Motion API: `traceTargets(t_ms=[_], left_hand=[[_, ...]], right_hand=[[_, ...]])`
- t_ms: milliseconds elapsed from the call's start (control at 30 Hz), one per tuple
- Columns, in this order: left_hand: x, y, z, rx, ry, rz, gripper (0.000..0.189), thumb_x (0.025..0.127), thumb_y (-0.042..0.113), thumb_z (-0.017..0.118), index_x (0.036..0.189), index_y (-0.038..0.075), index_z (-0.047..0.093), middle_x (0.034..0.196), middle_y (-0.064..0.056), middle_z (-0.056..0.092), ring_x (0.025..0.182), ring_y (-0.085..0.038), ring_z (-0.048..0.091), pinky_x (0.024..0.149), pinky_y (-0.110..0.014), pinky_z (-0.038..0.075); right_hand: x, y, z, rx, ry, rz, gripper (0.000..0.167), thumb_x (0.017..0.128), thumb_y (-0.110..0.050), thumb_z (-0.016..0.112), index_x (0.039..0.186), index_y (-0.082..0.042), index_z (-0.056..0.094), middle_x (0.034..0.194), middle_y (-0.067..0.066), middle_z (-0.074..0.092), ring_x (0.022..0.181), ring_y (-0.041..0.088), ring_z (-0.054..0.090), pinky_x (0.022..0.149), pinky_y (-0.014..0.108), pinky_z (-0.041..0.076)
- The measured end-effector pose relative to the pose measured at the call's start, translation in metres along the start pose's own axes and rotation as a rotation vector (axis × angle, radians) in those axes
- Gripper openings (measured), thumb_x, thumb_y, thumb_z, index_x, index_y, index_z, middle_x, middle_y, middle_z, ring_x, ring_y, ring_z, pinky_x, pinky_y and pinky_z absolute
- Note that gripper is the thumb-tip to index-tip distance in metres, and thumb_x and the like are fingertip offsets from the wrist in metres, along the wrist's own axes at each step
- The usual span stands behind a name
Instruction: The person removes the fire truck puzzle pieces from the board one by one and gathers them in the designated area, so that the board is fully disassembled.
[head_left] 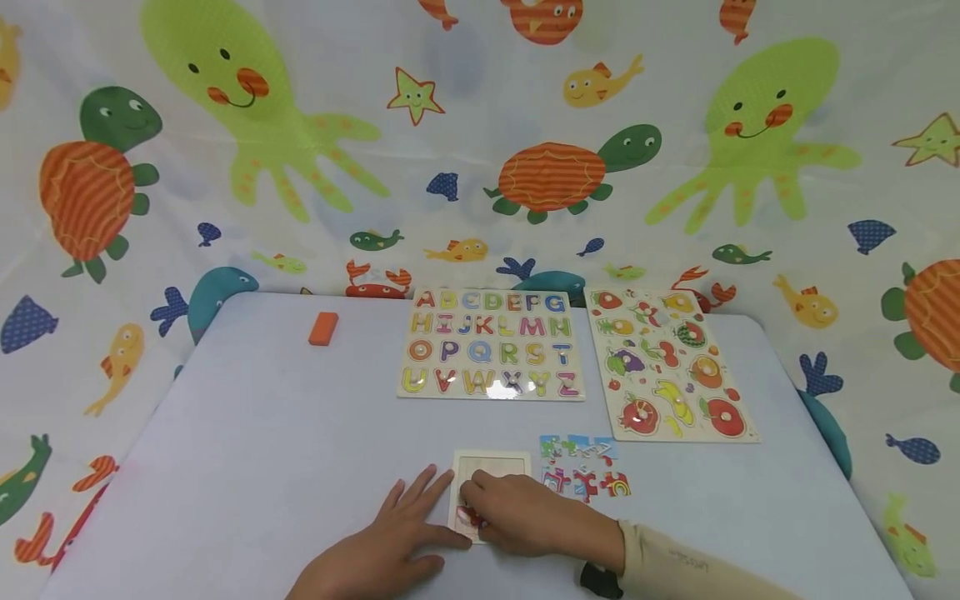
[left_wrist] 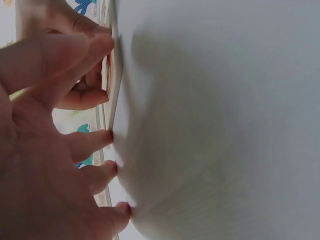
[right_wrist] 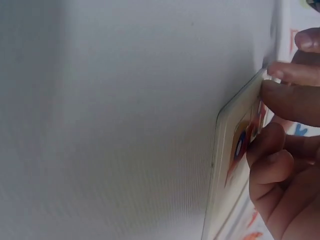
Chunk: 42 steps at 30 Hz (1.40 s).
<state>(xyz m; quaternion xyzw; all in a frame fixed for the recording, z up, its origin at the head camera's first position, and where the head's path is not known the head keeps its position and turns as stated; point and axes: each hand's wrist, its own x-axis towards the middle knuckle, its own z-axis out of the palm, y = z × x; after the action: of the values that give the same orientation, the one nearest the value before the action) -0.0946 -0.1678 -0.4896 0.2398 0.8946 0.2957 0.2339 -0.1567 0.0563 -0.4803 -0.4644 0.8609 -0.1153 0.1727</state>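
Note:
A small wooden puzzle tray lies flat near the table's front, partly covered by both hands. My right hand is over it with curled fingers, pinching a red-and-blue puzzle piece in the tray's recess; most of the piece is hidden by the fingers. My left hand rests spread on the table, thumb and index finger at the tray's left and lower edges. In the left wrist view, its fingertips touch the tray's side and the tabletop. Several loose jigsaw pieces lie right of the tray.
Behind the tray lies an alphabet board, with a fruit board to its right. An orange block sits at the back left. A dark object shows under the right sleeve. A sea-animal curtain hangs behind the white table.

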Motion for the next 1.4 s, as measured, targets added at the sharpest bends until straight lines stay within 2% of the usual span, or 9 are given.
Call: traceTargets(t_ms=[167,367,633,767,933,1033,1133,1233,1400], left_hand=[[-0.001,0.0,-0.003,-0.056,-0.015,-0.004,0.031,0.094,0.021,0.07,0.117,0.04,0.076,0.168,-0.007,0.025,0.156,-0.037,0.007,0.119,-0.069,0.005],[-0.001,0.001,-0.004,-0.079,-0.007,-0.006,0.031,0.094,0.019,0.069,0.116,0.039,0.077,0.168,-0.007,0.026,0.156,-0.038,0.006,0.119,-0.069,0.005],[0.0,0.002,-0.004,-0.081,-0.014,-0.011,0.029,0.095,0.021,0.068,0.115,0.041,0.077,0.168,-0.007,0.027,0.156,-0.039,0.007,0.118,-0.071,0.007],[0.0,0.001,-0.004,-0.096,-0.014,-0.003,0.029,0.096,0.021,0.068,0.115,0.04,0.077,0.168,-0.007,0.026,0.156,-0.039,0.006,0.118,-0.071,0.005],[-0.001,0.001,-0.004,-0.103,-0.009,-0.01,0.028,0.096,0.021,0.068,0.114,0.04,0.078,0.168,-0.009,0.025,0.156,-0.04,0.006,0.118,-0.071,0.005],[0.0,0.001,-0.003,-0.113,-0.022,-0.041,0.027,0.095,0.021,0.069,0.113,0.04,0.078,0.168,-0.008,0.025,0.156,-0.04,0.006,0.119,-0.07,0.004],[0.0,0.002,-0.002,-0.119,-0.024,-0.062,0.028,0.094,0.02,0.07,0.112,0.04,0.078,0.168,-0.008,0.025,0.155,-0.041,0.006,0.119,-0.069,0.004],[0.0,0.003,-0.003,-0.115,-0.015,-0.068,0.029,0.093,0.019,0.071,0.112,0.041,0.078,0.168,-0.007,0.025,0.155,-0.04,0.007,0.119,-0.069,0.004],[0.001,0.004,-0.004,-0.118,-0.014,-0.08,0.028,0.093,0.02,0.071,0.11,0.041,0.078,0.168,-0.008,0.026,0.155,-0.041,0.008,0.12,-0.068,0.003]], right_hand=[[0.001,0.0,0.002,0.082,0.002,0.044,0.036,0.088,-0.016,0.079,0.118,-0.015,0.059,0.088,-0.013,0.049,0.067,0.0,0.047,0.057,0.016,0.042],[0.0,0.004,0.006,0.174,0.039,0.066,0.039,0.088,-0.016,0.08,0.117,-0.018,0.055,0.092,-0.011,0.053,0.07,0.001,0.049,0.061,0.016,0.044],[0.0,0.005,0.009,0.247,0.126,0.068,0.026,0.092,-0.021,0.077,0.107,-0.021,0.056,0.086,-0.013,0.051,0.067,-0.001,0.048,0.057,0.016,0.042],[-0.001,0.003,0.009,0.301,0.167,0.032,0.019,0.094,-0.021,0.075,0.096,-0.021,0.056,0.078,-0.016,0.049,0.066,-0.002,0.045,0.056,0.015,0.039],[-0.005,0.004,0.001,0.363,0.183,-0.061,0.023,0.095,-0.018,0.074,0.086,-0.022,0.053,0.07,-0.018,0.047,0.063,-0.005,0.042,0.056,0.013,0.036],[-0.015,0.015,-0.01,0.43,0.175,-0.062,0.025,0.095,-0.019,0.074,0.085,-0.022,0.052,0.069,-0.017,0.047,0.061,-0.004,0.042,0.055,0.014,0.036],[-0.032,0.033,-0.021,0.5,0.152,-0.013,0.023,0.096,-0.02,0.073,0.085,-0.024,0.053,0.069,-0.017,0.047,0.063,-0.003,0.044,0.057,0.015,0.036],[-0.052,0.05,-0.028,0.504,0.138,0.048,0.022,0.096,-0.02,0.073,0.086,-0.024,0.054,0.069,-0.015,0.045,0.065,-0.001,0.045,0.058,0.017,0.036],[-0.074,0.067,-0.023,0.504,0.081,0.101,0.022,0.095,-0.02,0.074,0.085,-0.024,0.055,0.069,-0.016,0.045,0.066,-0.002,0.045,0.059,0.017,0.036]])
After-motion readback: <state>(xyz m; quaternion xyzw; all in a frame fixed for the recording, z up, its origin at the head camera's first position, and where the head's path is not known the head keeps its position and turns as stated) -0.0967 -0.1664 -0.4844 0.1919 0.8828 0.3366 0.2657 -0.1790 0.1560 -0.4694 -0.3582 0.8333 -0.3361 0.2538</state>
